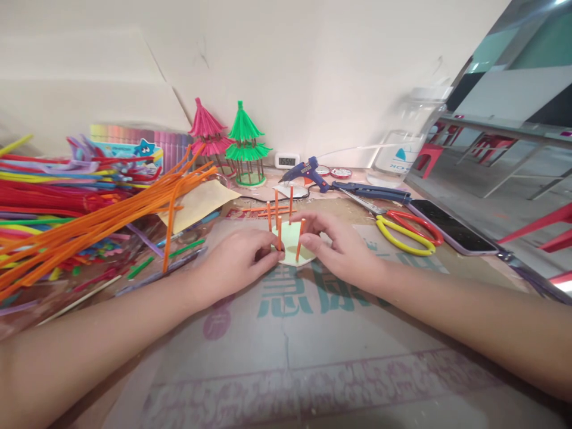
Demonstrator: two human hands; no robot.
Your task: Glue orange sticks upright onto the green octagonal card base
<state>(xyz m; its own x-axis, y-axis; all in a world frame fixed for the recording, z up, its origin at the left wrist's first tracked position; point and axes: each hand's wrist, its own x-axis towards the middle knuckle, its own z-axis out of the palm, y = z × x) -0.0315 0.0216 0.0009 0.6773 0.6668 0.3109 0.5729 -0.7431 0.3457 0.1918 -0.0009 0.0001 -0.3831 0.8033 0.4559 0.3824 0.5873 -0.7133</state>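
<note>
A pale green disc (291,252) lies on the printed mat in front of me, with several short orange sticks (269,216) standing upright on it. At its left edge, my left hand (243,256) is closed, thumb and fingers pinching the rim beside the base of a front orange stick (279,233). My right hand (335,244) curves around the right side, thumb and index finger apart. Its thumb tip is at the right front stick (301,239), while the index finger reaches behind that stick. Whether the thumb presses on the stick, I cannot tell.
Colourful pipe cleaners (89,214) heap on the left. Behind stand pink (208,131) and green (245,143) tiered models, a small clock (286,160) and a blue glue gun (306,171). Scissors (406,231), a phone (451,226) and a clear bottle (404,137) are at right.
</note>
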